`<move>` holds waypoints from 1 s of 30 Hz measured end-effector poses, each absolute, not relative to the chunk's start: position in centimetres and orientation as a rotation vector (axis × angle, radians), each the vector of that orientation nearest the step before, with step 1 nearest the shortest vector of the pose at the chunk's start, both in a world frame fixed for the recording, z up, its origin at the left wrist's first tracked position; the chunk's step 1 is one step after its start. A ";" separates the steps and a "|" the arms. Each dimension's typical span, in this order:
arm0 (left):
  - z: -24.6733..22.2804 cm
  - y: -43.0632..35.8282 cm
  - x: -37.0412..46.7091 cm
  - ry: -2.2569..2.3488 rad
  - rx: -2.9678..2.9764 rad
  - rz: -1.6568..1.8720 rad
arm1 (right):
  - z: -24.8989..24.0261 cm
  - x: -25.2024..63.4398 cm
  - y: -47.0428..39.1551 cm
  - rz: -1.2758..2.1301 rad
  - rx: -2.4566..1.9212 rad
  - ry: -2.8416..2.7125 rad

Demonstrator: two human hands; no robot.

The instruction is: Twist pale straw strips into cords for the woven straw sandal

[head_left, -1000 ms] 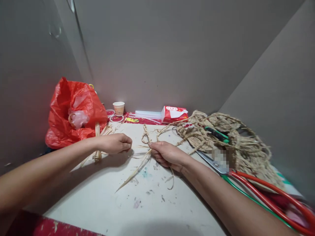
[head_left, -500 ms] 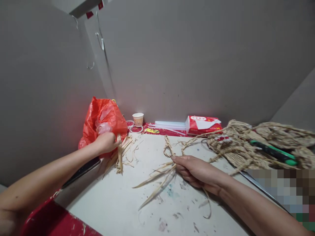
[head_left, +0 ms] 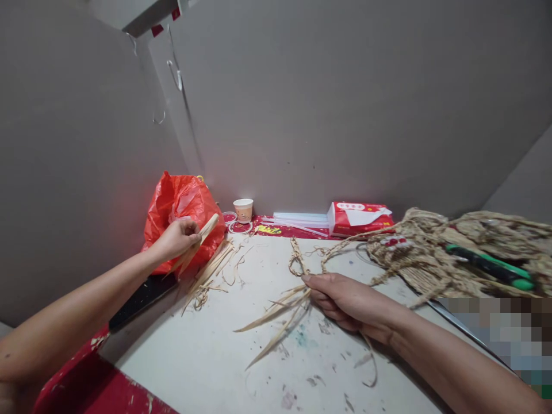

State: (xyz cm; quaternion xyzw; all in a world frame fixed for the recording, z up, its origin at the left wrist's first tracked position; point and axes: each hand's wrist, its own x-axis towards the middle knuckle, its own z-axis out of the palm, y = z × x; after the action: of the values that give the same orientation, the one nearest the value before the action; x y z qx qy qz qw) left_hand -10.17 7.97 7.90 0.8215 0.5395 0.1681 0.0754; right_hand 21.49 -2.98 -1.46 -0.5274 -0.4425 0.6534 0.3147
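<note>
My left hand (head_left: 177, 237) is closed on a flat, pale dried leaf strip (head_left: 209, 227), held up in front of a red plastic bag (head_left: 211, 198). Below it, a loose pile of dried strips (head_left: 214, 265) lies on the white board. My right hand (head_left: 334, 296) is closed on a braided straw cord (head_left: 297, 261), near the board's middle. The cord loops beyond my fingertips, and loose strip ends (head_left: 276, 313) fan out to the left from under them. My right fingers partly hide the gripped part.
At the back stand a paper cup (head_left: 244, 211), several plastic straws (head_left: 299, 218) and a red tissue pack (head_left: 362, 219). Coiled braided cord (head_left: 414, 253) fills the right side, with a green-and-black tool (head_left: 489, 266) on it. A dark flat object (head_left: 140, 300) lies at the left.
My left hand has lifted a strip off the pile and moved slightly left and up, turning the strip to a slant. My right hand keeps its hold; the view has shifted slightly.
</note>
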 end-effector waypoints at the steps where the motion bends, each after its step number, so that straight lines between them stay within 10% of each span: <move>1: 8.1 7.8 -10.4 1.611 2.462 0.499 | -1.5 21.5 -3.0 1.717 -1.386 -1.172; 30: 6.5 10.7 -2.5 1.303 2.124 0.432 | -1.3 21.3 -3.0 1.654 -1.444 -1.262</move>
State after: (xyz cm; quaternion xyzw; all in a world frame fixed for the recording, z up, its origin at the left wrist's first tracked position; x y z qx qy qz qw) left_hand -2.50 10.66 6.51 0.8008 0.4913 0.1627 0.3014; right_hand 21.32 -2.96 -1.30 -0.5441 -0.4753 0.6230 0.3000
